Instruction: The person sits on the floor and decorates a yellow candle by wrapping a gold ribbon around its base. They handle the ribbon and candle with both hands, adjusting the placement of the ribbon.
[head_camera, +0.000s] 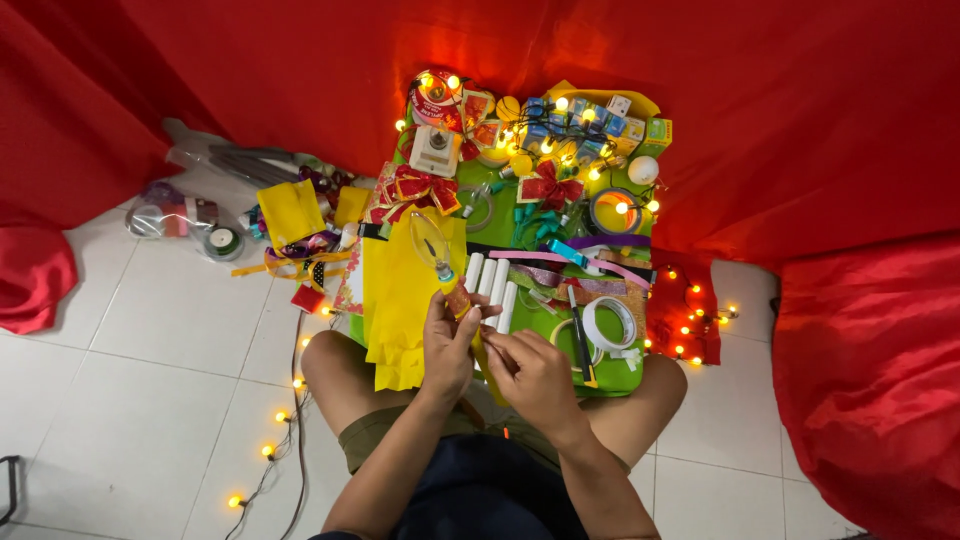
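My left hand (447, 345) grips the base of a clear candle-shaped bulb (430, 240) whose neck is wrapped in yellow and red paper. My right hand (532, 375) pinches a yellow strip (486, 365) that runs down from that wrapped neck. Both hands hover over a green tray (540, 315) resting on my crossed legs. A stack of yellow paper (400, 290) lies under the bulb. Several white tubes (492, 282) lie just beyond my fingers.
The tray holds red bows (548, 188), ribbon rolls (610, 322), a dark pen (580, 340), coloured ribbons and small boxes. Lit string lights (280, 415) trail over the white tiled floor at left. Red cloth (860, 330) surrounds the area. Plastic bags (185, 215) lie at left.
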